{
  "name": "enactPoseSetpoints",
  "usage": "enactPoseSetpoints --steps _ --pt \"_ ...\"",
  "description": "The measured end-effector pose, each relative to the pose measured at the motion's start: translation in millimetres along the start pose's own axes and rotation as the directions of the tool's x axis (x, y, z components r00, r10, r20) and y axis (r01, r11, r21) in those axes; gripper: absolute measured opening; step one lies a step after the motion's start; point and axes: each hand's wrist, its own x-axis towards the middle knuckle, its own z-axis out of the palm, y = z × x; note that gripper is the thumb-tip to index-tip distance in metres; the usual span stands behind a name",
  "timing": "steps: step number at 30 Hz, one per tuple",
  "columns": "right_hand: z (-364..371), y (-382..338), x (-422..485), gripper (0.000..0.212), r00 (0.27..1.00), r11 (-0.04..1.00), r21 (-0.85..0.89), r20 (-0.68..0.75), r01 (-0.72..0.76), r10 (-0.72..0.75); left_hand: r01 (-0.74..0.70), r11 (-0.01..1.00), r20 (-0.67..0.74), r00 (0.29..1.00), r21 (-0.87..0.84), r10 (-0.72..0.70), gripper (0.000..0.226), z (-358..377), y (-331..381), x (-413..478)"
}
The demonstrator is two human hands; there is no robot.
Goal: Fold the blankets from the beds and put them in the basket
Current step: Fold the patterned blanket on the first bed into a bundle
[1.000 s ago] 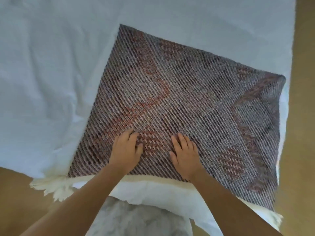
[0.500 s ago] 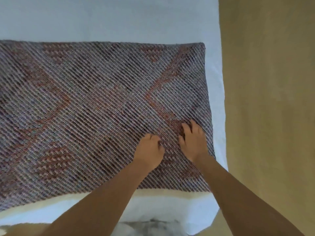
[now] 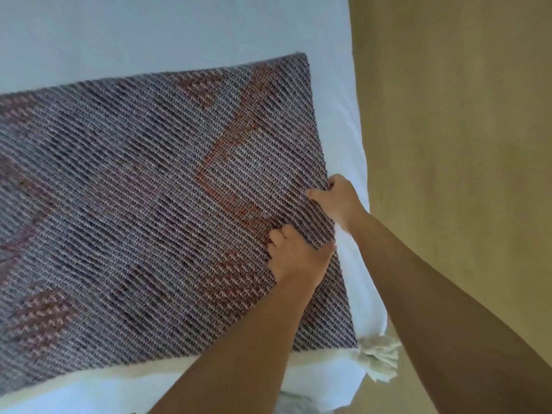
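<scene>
The blanket (image 3: 149,204) is spread flat on the bed (image 3: 179,25) and extends left of and beyond both hands. Its right edge is gripped by the right hand (image 3: 337,201), thumb on top and fingers curled beneath. The left hand (image 3: 298,256) is set on the blanket just nearer, fingers curled; whether fabric is pinched cannot be told. A white tassel (image 3: 379,358) lies nearer than both hands.

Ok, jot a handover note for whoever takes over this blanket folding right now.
Left hand: grips the blanket close to its right edge.
Right hand: pinches that same edge, thumb on top.
Blanket lies spread flat on the white bed, tassels at the near right corner.
Left to do: fold that edge over, finish folding, put it in the basket, which is not in view.
</scene>
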Motion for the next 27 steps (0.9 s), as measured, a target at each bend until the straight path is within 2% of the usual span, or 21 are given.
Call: enactPoseSetpoints --steps 2,6,10,14,16,18,21,23,25,26,27 --pt "-3.5 -13.3 0.3 0.012 0.995 0.998 0.058 0.103 0.01 -0.016 0.072 0.997 0.012 0.997 -0.032 -0.072 0.093 2.0 5.1 2.5" --pt "4.0 -33.9 -2.9 0.037 0.99 0.999 -0.013 0.141 0.032 -0.03 0.13 0.99 0.045 0.991 -0.059 -0.127 0.101 -0.4 12.8 2.4" --pt "19.9 -44.6 -9.6 0.038 0.984 0.998 -0.021 0.169 0.055 -0.05 0.211 0.968 0.049 0.977 -0.133 -0.206 0.08 -5.4 13.7 7.1" --pt "37.6 -55.5 -20.2 0.034 0.988 0.995 0.084 0.141 0.051 -0.062 0.286 0.913 0.09 0.958 -0.29 -0.271 0.07 -12.4 19.7 9.4" --pt "44.7 -60.7 -23.9 0.029 0.992 0.987 0.154 0.115 0.04 -0.058 0.27 0.889 0.072 0.962 -0.371 -0.262 0.061 -15.6 11.6 12.2" --pt "50.7 -65.0 -27.1 0.026 0.995 0.979 0.199 0.089 0.032 -0.051 0.211 0.879 0.008 0.973 -0.428 -0.23 0.042 -22.6 -5.9 14.7" --pt "60.3 -71.5 -34.0 0.031 0.995 0.977 0.208 0.069 0.05 -0.066 0.146 0.866 -0.029 0.983 -0.478 -0.182 0.019 -35.7 -39.3 12.7" --pt "71.3 -75.7 -38.9 0.029 0.993 0.979 0.193 0.075 0.072 -0.088 0.149 0.874 0.024 0.987 -0.461 -0.156 0.019 -39.8 -59.4 7.6" --pt "83.9 -82.6 -47.9 0.042 0.989 0.983 0.162 0.106 0.08 -0.098 0.121 0.884 0.084 0.992 -0.451 -0.093 0.011 -41.2 -74.8 1.7" --pt "91.2 -86.7 -52.1 0.047 0.986 0.985 0.146 0.125 0.088 -0.106 0.098 0.883 0.091 0.994 -0.458 -0.062 0.016 -41.4 -81.3 -1.3" --pt "98.7 -92.6 -60.5 0.043 0.983 0.985 0.133 0.137 0.107 -0.125 0.079 0.879 0.086 0.995 -0.47 -0.043 0.021 -42.6 -87.6 -3.9"
